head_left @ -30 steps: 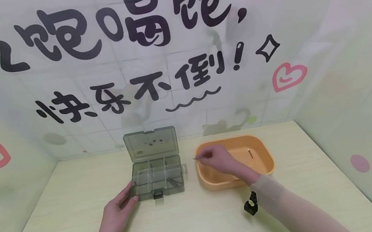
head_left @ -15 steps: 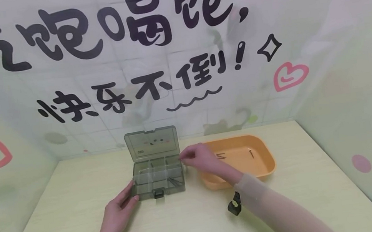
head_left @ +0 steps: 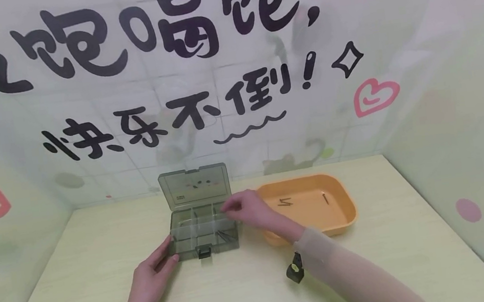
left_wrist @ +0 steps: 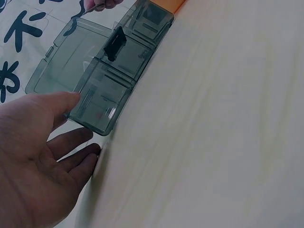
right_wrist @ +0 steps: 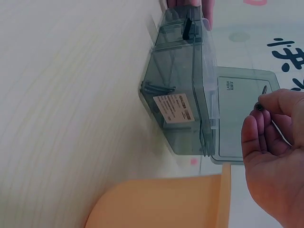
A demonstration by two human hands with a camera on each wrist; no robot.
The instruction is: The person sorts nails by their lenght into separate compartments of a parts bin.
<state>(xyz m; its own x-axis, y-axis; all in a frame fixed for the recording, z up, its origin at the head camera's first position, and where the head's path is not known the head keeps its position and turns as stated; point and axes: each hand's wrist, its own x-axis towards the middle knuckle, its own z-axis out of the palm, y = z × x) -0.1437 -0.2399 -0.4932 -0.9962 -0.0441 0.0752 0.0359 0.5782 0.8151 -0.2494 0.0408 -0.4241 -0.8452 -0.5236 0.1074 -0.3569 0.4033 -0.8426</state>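
Note:
A smoky, see-through compartment box (head_left: 206,252) stands on the table with its lid (head_left: 195,187) raised against the back wall. My left hand (head_left: 151,278) holds the box at its front left corner, thumb and fingers at the side wall. Between thumb and fingertips, my right hand (head_left: 249,208) pinches a small dark screw (right_wrist: 264,90). That hand is over the box's back right compartment, in front of the lid in the right wrist view. Several long screws (head_left: 224,236) lie in the front right compartment.
Right of the box stands an orange tray (head_left: 350,210). A few loose screws (head_left: 284,202) lie at its left, and one more screw (head_left: 325,199) lies at its right. Printed white walls close off the table's back and sides.
My right hand has moved left with the screw, from above the orange tray to over the back right compartment. The left hand has stayed at the box.

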